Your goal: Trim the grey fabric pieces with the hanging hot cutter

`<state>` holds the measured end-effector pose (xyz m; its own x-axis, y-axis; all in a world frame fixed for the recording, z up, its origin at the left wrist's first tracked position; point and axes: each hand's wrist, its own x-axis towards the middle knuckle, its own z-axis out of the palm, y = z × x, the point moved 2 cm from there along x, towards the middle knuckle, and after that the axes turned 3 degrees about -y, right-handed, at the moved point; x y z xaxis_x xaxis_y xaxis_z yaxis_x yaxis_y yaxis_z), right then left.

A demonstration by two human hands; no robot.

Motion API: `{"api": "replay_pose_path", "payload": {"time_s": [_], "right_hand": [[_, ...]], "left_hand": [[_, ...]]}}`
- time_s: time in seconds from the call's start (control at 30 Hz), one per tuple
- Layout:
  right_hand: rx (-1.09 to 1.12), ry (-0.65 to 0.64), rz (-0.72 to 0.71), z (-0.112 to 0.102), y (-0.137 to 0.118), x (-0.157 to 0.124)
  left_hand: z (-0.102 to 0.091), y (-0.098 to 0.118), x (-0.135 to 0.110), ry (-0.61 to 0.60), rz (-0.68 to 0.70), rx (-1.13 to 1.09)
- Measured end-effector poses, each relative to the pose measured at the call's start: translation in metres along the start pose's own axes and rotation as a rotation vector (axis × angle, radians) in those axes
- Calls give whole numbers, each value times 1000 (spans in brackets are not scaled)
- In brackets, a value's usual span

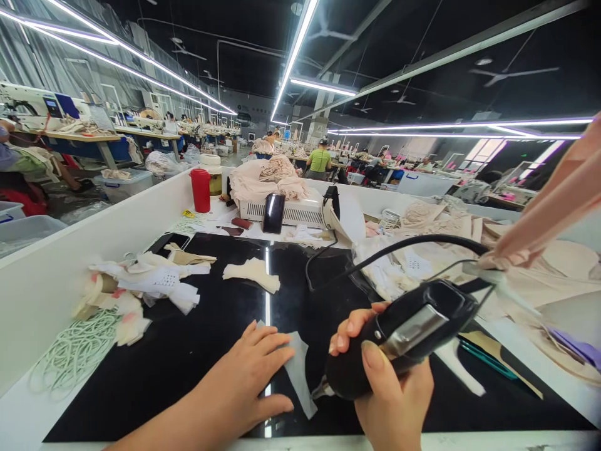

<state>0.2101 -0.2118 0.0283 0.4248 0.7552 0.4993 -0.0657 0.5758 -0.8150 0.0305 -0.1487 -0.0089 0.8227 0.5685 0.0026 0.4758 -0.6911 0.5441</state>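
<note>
Black corded tool (408,335), silver-panelled

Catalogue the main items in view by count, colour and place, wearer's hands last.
Corded handheld tool: one, black and silver, in right hand
Small fabric piece: one, grey, partly under left hand
Curved fabric piece: one, cream, on black worktop
Cord tangle: one, pale green, left
Red container: one, red, back left
Upright phone: one, black, back centre
Fabric heap: count unclear, pale pink, right
Strip lights: several, white, overhead
Left hand: one, bare, front centre
Right hand: one, bare, gripping the tool
</note>
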Motion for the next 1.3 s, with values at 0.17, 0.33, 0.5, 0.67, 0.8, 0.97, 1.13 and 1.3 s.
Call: {"api": "replay_pose_path", "payload": {"time_s": [0.17, 0.33, 0.5, 0.67, 0.8, 0.97, 1.13, 1.3], "right_hand": [[-88, 94, -15, -24, 0, 16], [-156, 223, -39, -27, -5, 29], [-70, 151, -10, -8, -7, 22], [-22, 54, -9, 8, -2, 7], [-12, 42, 5, 9, 0, 4], [-26, 28, -3, 11, -2, 3], [-91, 72, -17, 8, -1, 11], [-68, 118, 3, 4, -3, 13]], "left_hand": [[-3, -1, 2, 0, 38, 116], [-1, 7, -1, 20, 125, 69], [4, 8, -3, -3, 153, 12], [5, 5, -3, 44, 171, -5], [2, 8, -2, 19, 160, -11], [3, 8, -3, 48, 167, -47], [7, 6, -5, 65, 170, -33], [3, 6, -6, 27, 164, -77]]}}
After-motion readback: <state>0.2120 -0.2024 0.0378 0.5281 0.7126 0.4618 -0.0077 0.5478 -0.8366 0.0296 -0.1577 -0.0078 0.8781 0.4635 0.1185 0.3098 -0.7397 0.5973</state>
